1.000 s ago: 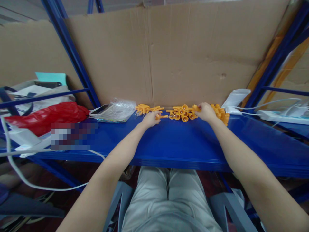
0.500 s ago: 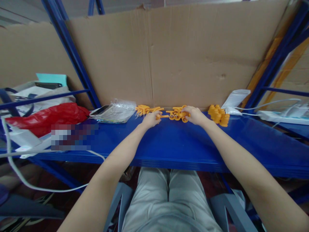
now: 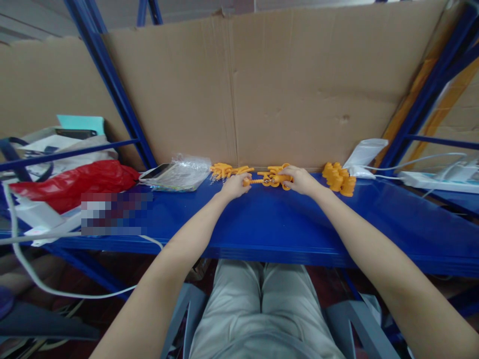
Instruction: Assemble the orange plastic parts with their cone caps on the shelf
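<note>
Closed round one end of an orange plastic piece, my left hand [image 3: 236,186] leaves its ridged, twisted-looking rod [image 3: 256,181] pointing right. My right hand [image 3: 300,180] pinches an orange cylindrical piece [image 3: 281,178] whose near end faces that rod. Small shiny metal bits, perhaps chain, show between the two; whether the pieces touch, I cannot tell. Orange parts with rings [image 3: 275,170] lie just behind and under my right hand. Beyond my left hand rests a heap of orange parts with thin metal chains [image 3: 223,170].
A stack of orange wavy-edged pieces [image 3: 339,178] sits right of my hands. Clear plastic packaging [image 3: 189,174] with a phone [image 3: 157,171] lies to the left, near a red bag [image 3: 78,184]. Cardboard [image 3: 284,89] backs the blue shelf [image 3: 269,224]. White cables run at both sides.
The orange cylinder in my right hand has tilted more level, lining up with the rod. Fewer metal bits show between the pieces. My left hand has barely moved.
</note>
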Demonstrator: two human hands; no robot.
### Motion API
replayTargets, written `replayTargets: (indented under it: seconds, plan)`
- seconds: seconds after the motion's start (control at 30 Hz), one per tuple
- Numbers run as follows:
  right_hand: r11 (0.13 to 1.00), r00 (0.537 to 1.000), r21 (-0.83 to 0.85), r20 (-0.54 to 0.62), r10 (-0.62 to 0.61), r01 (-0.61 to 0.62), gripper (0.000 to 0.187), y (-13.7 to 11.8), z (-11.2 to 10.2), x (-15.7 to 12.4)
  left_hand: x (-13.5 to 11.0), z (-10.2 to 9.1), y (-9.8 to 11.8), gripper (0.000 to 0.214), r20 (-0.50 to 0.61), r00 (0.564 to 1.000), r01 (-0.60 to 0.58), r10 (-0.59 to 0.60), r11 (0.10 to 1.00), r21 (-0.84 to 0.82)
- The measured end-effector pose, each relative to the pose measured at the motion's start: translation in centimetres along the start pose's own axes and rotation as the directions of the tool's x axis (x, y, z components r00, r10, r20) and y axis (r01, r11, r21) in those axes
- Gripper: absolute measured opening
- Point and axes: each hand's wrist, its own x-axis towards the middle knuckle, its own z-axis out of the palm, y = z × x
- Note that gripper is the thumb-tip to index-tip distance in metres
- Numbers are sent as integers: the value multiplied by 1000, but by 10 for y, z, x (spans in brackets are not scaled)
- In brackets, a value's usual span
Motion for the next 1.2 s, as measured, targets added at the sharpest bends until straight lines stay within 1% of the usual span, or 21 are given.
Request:
replayTargets:
  seconds: [0.17,0.27,0.4,0.47,0.6,0.67,0.83,1.0,1.1,1.2]
  plan:
    - [999,999,27,-13,-46,46,34,4,5,0,1,3,-1,32,-44,999,-6,3,998,-60]
    - [996,998,59,-10,-61,61,34,3,8,1,0,3,2,29,-68,998,0,-6,995,-97]
    - [993,997,99,-25,-69,71,34,1,9,1,-1,3,8,28,-83,996,-22,8,986,-164]
    - [989,995,117,-34,-89,92,35,1,11,2,-1,5,11,29,-70,998,-11,-5,974,-228]
    - [983,992,141,-48,-114,120,36,2,13,2,1,15,13,31,-1,998,54,-60,918,-393]
    - [982,993,144,-48,-112,118,36,3,14,2,2,19,13,30,-7,998,56,-66,899,-434]
    - [985,994,133,-40,-102,106,36,1,15,1,5,23,10,27,-87,996,-17,-20,913,-407]
    - [986,996,156,-80,-49,61,41,0,14,1,7,25,7,26,-146,988,-100,45,913,-396]
    - [979,995,200,-102,-18,38,45,4,14,3,9,26,4,26,-212,973,-164,89,915,-369]
    - [956,996,292,-85,22,4,50,8,15,3,11,28,0,26,-249,962,-201,116,914,-352]
